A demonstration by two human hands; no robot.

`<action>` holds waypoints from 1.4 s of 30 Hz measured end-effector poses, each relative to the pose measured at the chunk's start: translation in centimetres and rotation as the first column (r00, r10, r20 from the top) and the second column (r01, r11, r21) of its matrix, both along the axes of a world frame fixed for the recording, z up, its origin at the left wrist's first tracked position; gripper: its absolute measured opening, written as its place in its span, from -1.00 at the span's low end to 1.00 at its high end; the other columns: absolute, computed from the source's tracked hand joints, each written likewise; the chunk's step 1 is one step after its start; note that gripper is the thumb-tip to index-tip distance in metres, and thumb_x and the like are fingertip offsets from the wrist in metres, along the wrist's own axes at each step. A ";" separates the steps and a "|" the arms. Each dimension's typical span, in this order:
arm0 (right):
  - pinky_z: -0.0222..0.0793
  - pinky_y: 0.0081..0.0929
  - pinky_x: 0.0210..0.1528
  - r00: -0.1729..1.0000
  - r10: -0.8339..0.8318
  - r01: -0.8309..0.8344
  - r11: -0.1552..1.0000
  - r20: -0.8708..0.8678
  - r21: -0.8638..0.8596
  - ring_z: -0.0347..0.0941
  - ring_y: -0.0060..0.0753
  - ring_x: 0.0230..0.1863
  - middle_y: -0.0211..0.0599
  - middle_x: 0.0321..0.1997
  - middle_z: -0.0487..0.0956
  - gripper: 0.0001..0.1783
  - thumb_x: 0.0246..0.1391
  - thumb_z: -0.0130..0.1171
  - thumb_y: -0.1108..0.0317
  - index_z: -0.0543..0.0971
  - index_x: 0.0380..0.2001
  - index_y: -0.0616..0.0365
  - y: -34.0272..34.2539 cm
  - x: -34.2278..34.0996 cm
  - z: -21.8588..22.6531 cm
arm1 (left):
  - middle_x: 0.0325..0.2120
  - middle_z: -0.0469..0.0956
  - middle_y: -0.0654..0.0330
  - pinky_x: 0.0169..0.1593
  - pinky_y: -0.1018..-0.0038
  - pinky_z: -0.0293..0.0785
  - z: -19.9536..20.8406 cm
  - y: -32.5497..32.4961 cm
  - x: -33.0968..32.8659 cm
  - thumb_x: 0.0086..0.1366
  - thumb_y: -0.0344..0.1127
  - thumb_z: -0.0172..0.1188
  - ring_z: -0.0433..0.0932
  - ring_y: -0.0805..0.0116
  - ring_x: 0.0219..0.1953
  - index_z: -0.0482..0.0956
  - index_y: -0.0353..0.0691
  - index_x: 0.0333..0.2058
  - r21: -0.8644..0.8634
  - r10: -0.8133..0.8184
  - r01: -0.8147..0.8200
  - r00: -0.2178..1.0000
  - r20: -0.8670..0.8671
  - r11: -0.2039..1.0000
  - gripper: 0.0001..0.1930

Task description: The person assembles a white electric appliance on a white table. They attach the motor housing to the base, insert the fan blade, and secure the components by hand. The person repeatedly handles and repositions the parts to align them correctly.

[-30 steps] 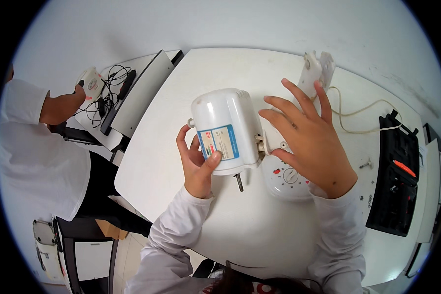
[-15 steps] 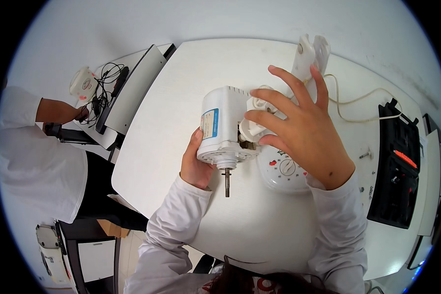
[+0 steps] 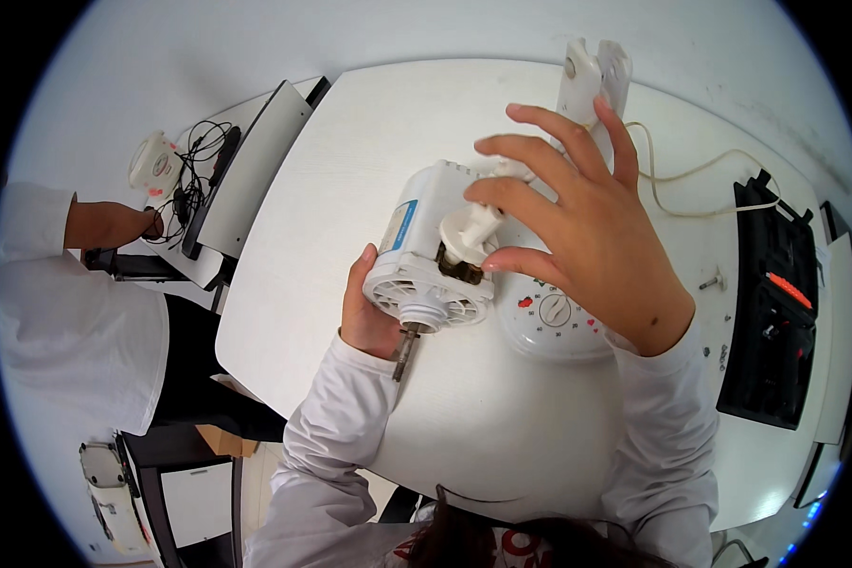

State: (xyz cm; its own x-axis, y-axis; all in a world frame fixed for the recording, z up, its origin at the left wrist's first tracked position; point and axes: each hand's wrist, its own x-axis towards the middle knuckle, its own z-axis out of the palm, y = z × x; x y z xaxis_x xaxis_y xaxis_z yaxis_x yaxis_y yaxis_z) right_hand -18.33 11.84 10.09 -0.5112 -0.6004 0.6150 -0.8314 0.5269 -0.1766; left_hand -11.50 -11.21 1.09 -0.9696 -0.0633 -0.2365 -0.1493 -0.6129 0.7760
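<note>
An electric fan's motor housing (image 3: 423,213), white with a blue-edged label, is held above the table by my left hand (image 3: 367,317), whose fingers wrap its left side and underside. A metal shaft (image 3: 407,352) sticks out of its vented front end, pointing toward me. On the right side of the housing is a white plastic joint (image 3: 466,235) over an opening with dark metal inside. The thumb and index finger of my right hand (image 3: 601,232) close around this joint; the other fingers are spread. Below that hand lies a round white fan base (image 3: 530,336) with a dial, partly covered.
A white stand piece (image 3: 577,90) rises behind my right hand, and a pale cord (image 3: 667,199) loops rightward. A black tool case (image 3: 767,331) with an orange-handled tool lies right, near loose screws (image 3: 715,281). Another person's arm (image 3: 114,227) reaches toward black cables (image 3: 194,180) at left.
The housing has tilted, its shaft swinging toward the lower left and its opening facing me more. My right hand has moved slightly up, keeping its fingers around the joint.
</note>
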 end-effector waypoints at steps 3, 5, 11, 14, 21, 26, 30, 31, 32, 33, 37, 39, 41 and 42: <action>-0.32 0.04 0.40 0.999 -0.046 0.046 0.998 0.000 -0.045 0.10 -0.32 0.34 -0.51 0.16 0.39 -0.47 -0.29 0.37 0.06 0.58 -0.14 -0.12 -0.5 0.1 -0.2 | -0.01 0.50 0.02 0.06 0.29 0.45 0.3 -0.1 0.1 0.35 0.17 -0.15 0.51 0.19 0.00 0.32 -0.34 0.15 0.090 -0.071 0.078 0.994 -0.082 0.993 -0.33; -0.32 0.04 0.40 0.996 -0.083 0.084 0.993 0.016 -0.078 0.07 -0.30 0.36 -0.50 0.21 0.36 -0.45 -0.28 0.37 0.05 0.57 -0.10 -0.14 -0.9 0.3 -0.2 | 0.02 0.48 0.01 0.11 0.28 0.43 0.1 -0.9 0.2 0.36 0.17 -0.16 0.49 0.16 0.04 0.30 -0.35 0.17 0.176 -0.137 0.160 0.981 -0.136 0.971 -0.32; -0.35 0.06 0.40 0.984 -0.161 0.153 0.984 -0.081 -0.096 0.07 -0.30 0.36 -0.51 0.21 0.36 -0.41 -0.23 0.37 0.07 0.56 -0.02 -0.15 -1.3 0.3 -0.5 | 0.10 0.40 -0.02 0.12 0.18 0.47 0.9 -0.1 0.6 0.38 0.19 -0.22 0.46 0.10 0.09 0.21 -0.27 0.23 0.374 -0.132 0.186 0.977 -0.166 0.909 -0.32; -0.37 0.08 0.40 0.977 -0.197 0.193 0.980 -0.085 -0.058 0.08 -0.31 0.36 -0.52 0.19 0.38 -0.43 -0.17 0.34 0.06 0.55 0.01 -0.18 -1.2 0.1 -0.6 | 0.14 0.34 -0.08 0.07 0.03 0.52 1.4 -0.1 0.8 0.38 0.24 -0.28 0.43 0.00 0.13 0.15 -0.22 0.26 0.476 -0.169 0.242 0.967 -0.190 0.845 -0.29; -0.40 0.10 0.40 0.969 -0.236 0.228 0.968 -0.068 -0.104 0.07 -0.30 0.37 -0.57 0.17 0.40 -0.52 -0.02 0.26 0.10 0.54 0.04 -0.25 -1.6 0.2 -0.8 | 0.20 0.24 -0.13 -0.07 -0.34 0.45 1.3 -0.3 1.2 0.31 0.33 -0.20 0.36 -0.24 0.14 0.05 -0.13 0.31 0.520 -0.206 0.265 0.964 -0.169 0.812 -0.21; -0.41 0.14 0.39 0.957 -0.254 0.250 0.967 -0.139 -0.051 0.06 -0.26 0.38 -0.60 0.17 0.41 -0.56 0.03 0.21 0.14 0.55 0.04 -0.27 -1.5 0.1 -1.1 | 0.22 0.17 -0.23 -0.07 -0.25 0.50 0.9 -0.7 2.0 0.32 0.27 -0.17 0.35 -0.32 0.13 0.00 -0.20 0.31 0.489 -0.211 0.257 0.966 -0.149 0.833 -0.21; -0.39 0.15 0.38 0.954 -0.266 0.266 0.964 -0.139 -0.017 0.07 -0.26 0.38 -0.61 0.14 0.44 -0.62 0.08 0.16 0.20 0.56 0.02 -0.29 -1.4 0.0 -1.0 | 0.07 0.31 -0.30 -0.12 -0.01 0.62 0.3 -2.0 2.2 0.33 0.06 -0.01 0.50 -0.26 -0.05 0.03 -0.39 0.26 0.256 -0.435 0.507 0.853 -0.288 0.823 -0.26; -0.39 0.15 0.38 0.956 -0.261 0.261 0.965 -0.137 -0.018 0.08 -0.27 0.37 -0.62 0.13 0.45 -0.63 0.09 0.15 0.22 0.57 0.01 -0.29 -1.4 -0.1 -1.1 | 0.04 0.35 -0.30 -0.13 0.02 0.63 0.3 -2.1 2.1 0.33 0.04 0.02 0.53 -0.23 -0.09 0.03 -0.42 0.25 0.165 -0.504 0.562 0.813 -0.293 0.811 -0.26; -0.38 0.15 0.38 0.956 -0.260 0.260 0.966 -0.134 -0.018 0.08 -0.27 0.37 -0.62 0.11 0.47 -0.64 0.10 0.14 0.24 0.57 0.01 -0.29 -1.3 -0.1 -1.1 | -0.06 0.43 -0.24 -0.18 0.12 0.65 1.3 -1.5 2.4 0.33 -0.02 0.04 0.58 -0.08 -0.21 0.09 -0.48 0.20 0.116 -0.477 0.503 0.857 -0.197 0.856 -0.31; -0.38 0.15 0.38 0.957 -0.257 0.257 0.966 -0.134 -0.015 0.09 -0.29 0.37 -0.63 0.11 0.47 -0.65 0.10 0.14 0.25 0.58 -0.01 -0.29 -1.3 -0.1 -1.3 | -0.07 0.44 -0.21 -0.19 0.14 0.65 1.4 -1.4 2.5 0.34 -0.02 0.03 0.58 -0.04 -0.22 0.11 -0.47 0.19 0.059 -0.475 0.488 0.866 -0.156 0.871 -0.33; -0.35 0.13 0.38 0.956 -0.266 0.270 0.963 -0.124 0.018 0.10 -0.35 0.36 -0.66 0.08 0.50 -0.67 0.08 0.16 0.29 0.61 -0.06 -0.29 -1.1 -0.3 -1.7 | -0.09 0.47 -0.09 -0.25 0.25 0.64 2.4 -0.7 2.5 0.36 0.02 -0.02 0.58 0.11 -0.27 0.18 -0.42 0.16 -0.143 -0.469 0.460 0.883 -0.031 0.876 -0.38; -0.33 0.13 0.38 0.954 -0.274 0.280 0.960 -0.123 0.030 0.11 -0.38 0.35 -0.67 0.08 0.50 -0.67 0.06 0.18 0.30 0.62 -0.07 -0.30 -1.1 -0.4 -1.9 | -0.10 0.48 -0.04 -0.29 0.30 0.63 2.3 -0.3 2.4 0.37 0.04 -0.03 0.57 0.18 -0.30 0.19 -0.40 0.15 -0.176 -0.468 0.459 0.884 -0.010 0.871 -0.38; -0.32 0.13 0.38 0.953 -0.274 0.279 0.960 -0.130 0.020 0.11 -0.38 0.35 -0.67 0.07 0.50 -0.66 0.04 0.20 0.30 0.63 -0.08 -0.32 -1.1 -0.5 -2.0 | -0.11 0.48 -0.01 -0.32 0.34 0.62 2.0 -0.2 2.3 0.37 0.06 -0.04 0.56 0.22 -0.33 0.20 -0.37 0.15 -0.168 -0.461 0.453 0.887 -0.010 0.876 -0.38; -0.31 0.13 0.38 0.954 -0.273 0.278 0.960 -0.127 0.022 0.11 -0.38 0.35 -0.67 0.07 0.51 -0.66 0.04 0.20 0.30 0.63 -0.08 -0.32 -1.1 -0.5 -2.0 | -0.11 0.49 -0.01 -0.33 0.35 0.62 2.1 0.0 2.3 0.36 0.07 -0.04 0.56 0.23 -0.34 0.21 -0.37 0.15 -0.165 -0.437 0.430 0.900 -0.006 0.888 -0.38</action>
